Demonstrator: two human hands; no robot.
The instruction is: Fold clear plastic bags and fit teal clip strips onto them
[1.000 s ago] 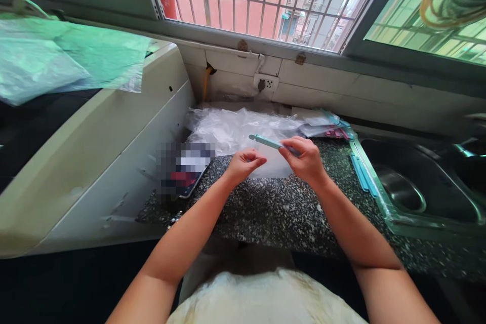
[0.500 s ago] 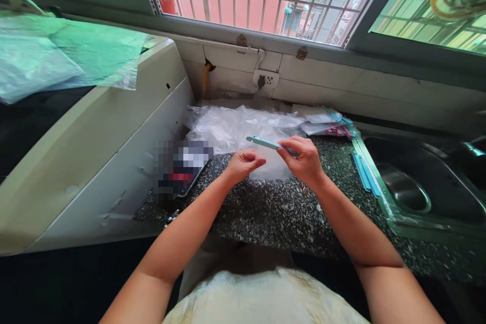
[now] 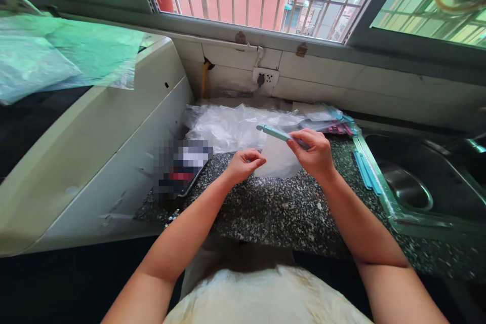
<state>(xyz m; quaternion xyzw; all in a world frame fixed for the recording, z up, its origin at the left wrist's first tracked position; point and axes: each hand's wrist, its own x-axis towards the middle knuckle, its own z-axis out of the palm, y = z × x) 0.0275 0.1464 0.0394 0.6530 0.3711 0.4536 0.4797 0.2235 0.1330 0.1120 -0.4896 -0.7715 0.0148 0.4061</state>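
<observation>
My right hand (image 3: 315,153) is closed round one end of a slim light-blue bag clip (image 3: 274,132), whose notched tip points left. Below the clip a small translucent plastic bag (image 3: 281,159) hangs over the dark speckled counter. At the bag's left edge, my left hand (image 3: 245,164) is closed in a pinch, thumb against bent finger; the bit of film between them is hardly visible. Behind both hands lies a heap of clear plastic bags (image 3: 224,124).
More light-blue clips (image 3: 366,169) lie beside the sink (image 3: 406,182) at right, and pink clips (image 3: 337,129) lie behind them. To the left are a blurred phone (image 3: 186,167) and a white appliance (image 3: 125,147) with plastic sheets on top. A socket (image 3: 266,77) is on the wall.
My right hand has moved a little to the right with the clip, and the bag's top has shifted with it. My left hand has stayed almost in place.
</observation>
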